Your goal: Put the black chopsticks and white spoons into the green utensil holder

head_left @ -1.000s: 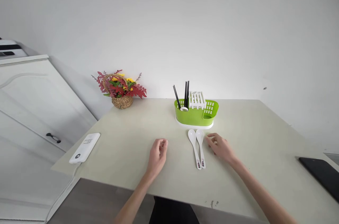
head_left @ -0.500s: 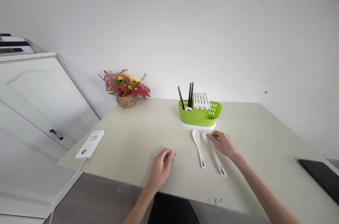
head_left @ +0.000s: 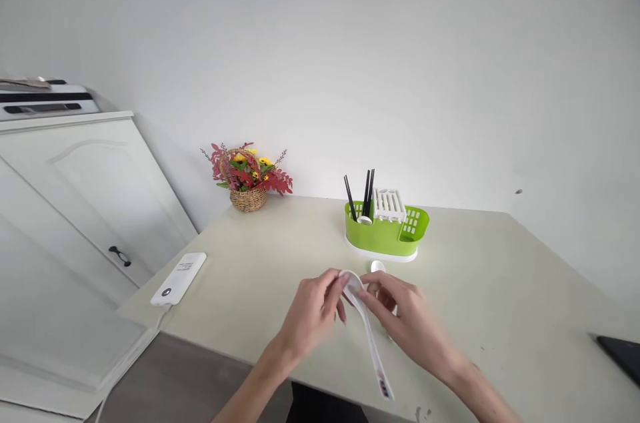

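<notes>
The white spoon is in the grip of both my hands, between them and in front of me. My left hand pinches the rim of its bowl from the left, and my right hand has thumb and finger closed at the bowl's right side, so neither hand is clearly nearer. The long axis runs from the bowl, at my fingertips, back toward me and a little to the right; whether the handle end touches the counter, I cannot tell. Beyond my right hand lies a second spoon, its handle mostly hidden. Farther away, a green basket stands on the pale counter, with black chopsticks upright in its left part. A flower basket is near the plain wall, a white cabinet is at the left, and a black device at the right edge.
</notes>
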### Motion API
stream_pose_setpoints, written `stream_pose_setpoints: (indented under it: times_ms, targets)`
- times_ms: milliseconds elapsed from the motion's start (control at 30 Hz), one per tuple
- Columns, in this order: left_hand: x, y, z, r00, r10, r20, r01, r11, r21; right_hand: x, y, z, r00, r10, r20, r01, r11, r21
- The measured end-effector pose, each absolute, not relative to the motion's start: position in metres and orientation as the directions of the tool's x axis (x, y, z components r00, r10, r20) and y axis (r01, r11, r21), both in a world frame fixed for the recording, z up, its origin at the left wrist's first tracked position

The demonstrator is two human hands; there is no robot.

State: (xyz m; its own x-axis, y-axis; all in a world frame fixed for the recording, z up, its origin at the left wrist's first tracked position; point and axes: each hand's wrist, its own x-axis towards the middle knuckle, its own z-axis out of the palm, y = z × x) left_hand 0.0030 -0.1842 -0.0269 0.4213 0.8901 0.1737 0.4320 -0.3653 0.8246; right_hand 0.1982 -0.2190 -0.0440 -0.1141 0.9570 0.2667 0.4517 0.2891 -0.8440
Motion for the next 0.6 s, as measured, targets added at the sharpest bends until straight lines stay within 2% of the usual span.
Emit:
stream_pose_setpoints:
  times_ms: [100, 200, 267, 433, 600]
  targets:
    - [-0.010, -0.156, -0.008, 0.232, 0.921, 0.314, 0.446, -0.387, 0.807, 0.223, -0.219, -0.058, -0.092, 0.967, 0.239, 0.386, 0.256, -0.886]
    - [-0.021, -0.113, 0.019, 0.024, 0.868, 0.495, 0.472, -0.447, 0.760, 0.261, -0.222, -0.091, 0.045, 0.979, 0.201, 0.385, 0.169, -0.907]
    - [-0.021, -0.081, 0.035, -0.029, 0.807, 0.590, 0.464, -0.512, 0.723, 0.288, -0.226, -0.122, 0.190, 0.968, 0.162, 0.400, 0.074, -0.914]
    - [0.004, -0.019, 0.030, 0.054, 0.734, 0.677, 0.488, -0.611, 0.623, 0.332, -0.235, -0.191, 0.359, 0.931, 0.069, 0.411, -0.091, -0.907]
    - [0.025, 0.007, -0.015, 0.262, 0.759, 0.596, 0.578, -0.618, 0.533, 0.334, -0.240, -0.214, 0.396, 0.918, 0.034, 0.439, -0.156, -0.885]
